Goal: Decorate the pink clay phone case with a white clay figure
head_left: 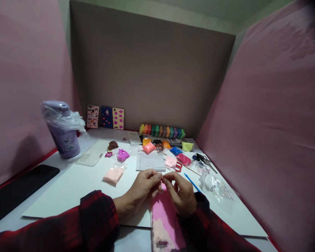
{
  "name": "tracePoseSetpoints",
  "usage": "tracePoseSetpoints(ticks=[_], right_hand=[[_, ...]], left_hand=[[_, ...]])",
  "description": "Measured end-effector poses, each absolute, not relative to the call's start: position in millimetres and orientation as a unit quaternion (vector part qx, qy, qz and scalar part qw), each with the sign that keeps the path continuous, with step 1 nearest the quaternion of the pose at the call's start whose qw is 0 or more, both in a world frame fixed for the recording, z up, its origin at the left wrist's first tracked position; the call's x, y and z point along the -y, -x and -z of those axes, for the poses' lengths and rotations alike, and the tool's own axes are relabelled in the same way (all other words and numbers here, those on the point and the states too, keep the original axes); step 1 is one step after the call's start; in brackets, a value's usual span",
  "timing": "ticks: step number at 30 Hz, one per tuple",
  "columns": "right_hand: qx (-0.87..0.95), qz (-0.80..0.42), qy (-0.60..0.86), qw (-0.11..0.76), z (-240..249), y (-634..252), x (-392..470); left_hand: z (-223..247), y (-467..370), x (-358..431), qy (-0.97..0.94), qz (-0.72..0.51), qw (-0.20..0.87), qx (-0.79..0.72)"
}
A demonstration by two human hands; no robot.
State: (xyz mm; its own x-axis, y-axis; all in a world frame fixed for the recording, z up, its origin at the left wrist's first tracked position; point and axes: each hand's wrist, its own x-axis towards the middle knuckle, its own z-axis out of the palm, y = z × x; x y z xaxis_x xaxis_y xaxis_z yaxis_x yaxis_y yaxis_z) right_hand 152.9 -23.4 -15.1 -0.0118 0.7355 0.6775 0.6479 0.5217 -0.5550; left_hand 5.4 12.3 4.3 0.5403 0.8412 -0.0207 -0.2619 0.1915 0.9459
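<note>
Pink-Coated Slab Lies Beneath Two Meeting Hands

Fingertips of the left hand (158, 179) and the right hand (163, 178) come together just above the far end of a pink-and-peach slab (166, 213), both clamped on a reddish bit (162, 179) (too tiny to name with confidence). The slab, possibly a clay-covered phone case, crosses the near edge of a white board (81, 199) on the counter (131, 239), its near end running out of view. A dark patch marks its peach area.

Beyond the hands lies a lined notepad (150, 162). Left of it are a peach clay packet (114, 174), a magenta clay packet (123, 154), a brown clay lump (112, 145) and a clear phone case (93, 153). To its right sit a pale pink packet (170, 161), red-handled scissors (178, 166) and a crimson packet (184, 159). A blue pen (192, 182) slants beside the right hand, with a crinkled clear bag (217, 189) of coloured dots farther right and a bunch of keys (203, 159) behind.

Along the back, three decorated phone cases (106, 117) lean upright against the wall (152, 70), well apart from a row of multicoloured clay packets (161, 131). A purple tumbler (67, 141), partly wrapped in clear plastic, stands at far left.
</note>
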Motion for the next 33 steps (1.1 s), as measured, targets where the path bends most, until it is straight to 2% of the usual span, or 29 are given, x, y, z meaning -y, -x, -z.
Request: tracePoseSetpoints(ticks=[18,33], right_hand=[[0.69,-0.042,0.51,0.512,10.7,-152.3,26.7],[0.69,-0.031,0.528,0.495,7.4,-152.6,27.1]], left_hand=[[-8.5,-5.8,-12.0,-0.518,-0.407,0.683,-0.317],[-7.0,-0.5,-13.2,-0.651,-0.459,0.504,-0.334]])
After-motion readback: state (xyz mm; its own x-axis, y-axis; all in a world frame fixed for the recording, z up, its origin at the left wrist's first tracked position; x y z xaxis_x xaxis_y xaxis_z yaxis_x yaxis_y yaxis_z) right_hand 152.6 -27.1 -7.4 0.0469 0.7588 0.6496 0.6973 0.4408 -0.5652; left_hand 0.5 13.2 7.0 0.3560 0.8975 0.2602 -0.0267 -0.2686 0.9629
